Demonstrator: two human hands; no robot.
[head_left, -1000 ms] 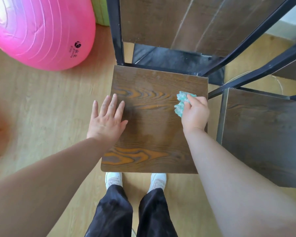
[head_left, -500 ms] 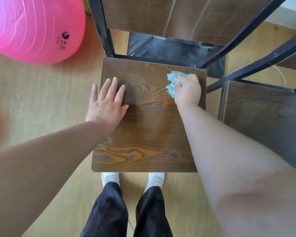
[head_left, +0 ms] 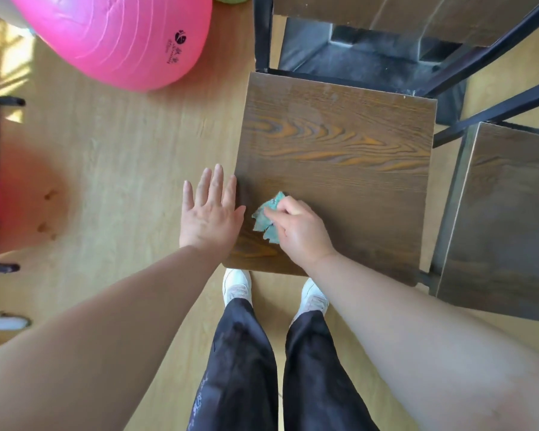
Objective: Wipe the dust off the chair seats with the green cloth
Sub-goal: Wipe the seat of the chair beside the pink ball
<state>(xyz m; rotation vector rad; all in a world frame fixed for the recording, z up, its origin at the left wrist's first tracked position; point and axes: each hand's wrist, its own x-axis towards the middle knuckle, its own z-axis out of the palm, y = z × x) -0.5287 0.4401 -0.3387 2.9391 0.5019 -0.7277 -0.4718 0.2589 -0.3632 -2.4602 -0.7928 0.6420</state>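
Green cloth: small crumpled rag, teal-green, lying on the chair seat near its left edge and toward the front left corner. Bunched, ragged outline; its long axis runs roughly from the seat's front toward its back, with one pointed tip aimed at the back edge. Its right part is covered by the fingers that hold it.

Right hand: curled, knuckles up, fingers closed over the cloth and pressing it flat to the seat; forearm crosses the front edge of the seat.

Left hand: fully open, fingers straight and close together, pointing away from the person. Empty. It lies at the seat's left edge, thumb side over the wood, the rest of the palm out past the edge above the floor. Whether it presses on the seat cannot be told. Just beside the cloth, apart from it.

Chair seat: square dark-brown board with orange wood-grain figure, black metal frame at the back. Pale dusty specks along the back edge.

Second chair seat: same finish, just beside the first on its right, set at a slight angle.

Pink exercise ball: on the floor beyond the seat's back left corner.

Person's feet: white shoes, dark trousers, standing at the seat's front edge.
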